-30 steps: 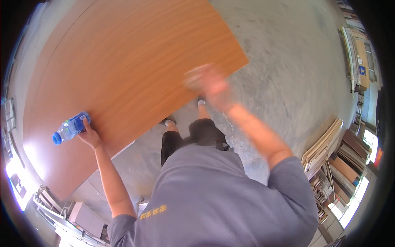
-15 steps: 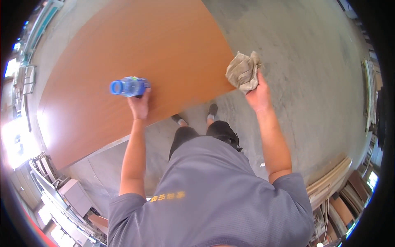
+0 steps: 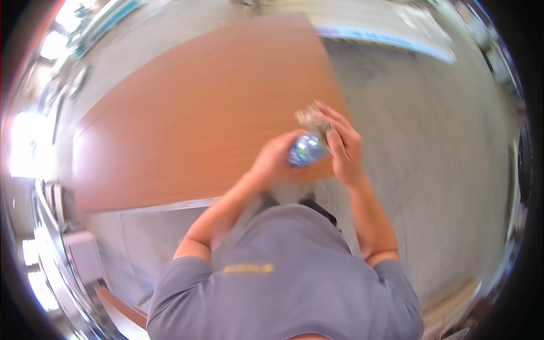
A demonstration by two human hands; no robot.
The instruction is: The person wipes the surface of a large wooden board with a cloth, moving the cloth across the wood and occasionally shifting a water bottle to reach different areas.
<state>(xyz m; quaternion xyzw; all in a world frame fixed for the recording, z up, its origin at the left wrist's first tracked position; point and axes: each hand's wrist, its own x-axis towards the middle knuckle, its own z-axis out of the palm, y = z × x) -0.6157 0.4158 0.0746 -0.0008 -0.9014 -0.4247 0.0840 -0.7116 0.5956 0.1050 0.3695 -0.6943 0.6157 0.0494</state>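
Observation:
My left hand [image 3: 276, 154] is wrapped round a clear and blue plastic bottle [image 3: 306, 150], held over the near right corner of a brown wooden board [image 3: 209, 107]. Beside it, my right hand [image 3: 343, 141] is closed on a crumpled beige cloth [image 3: 309, 118]. The cloth is bunched at the far side of the bottle, and the two hands are close together. Blur and the right hand's fingers hide the bottle's cap end, so I cannot tell whether the cloth touches it.
A long pale stack [image 3: 391, 28] with a light-blue edge lies beyond the board at the far right. Grey concrete floor [image 3: 419, 170] surrounds the board. At the left stands a pale box-shaped cabinet [image 3: 84, 256]; wooden planks [image 3: 453, 306] lie at the lower right.
My left hand has brought the bottle rightward, and my right hand has moved the cloth leftward to meet it. The view has tilted up, showing more of the far floor.

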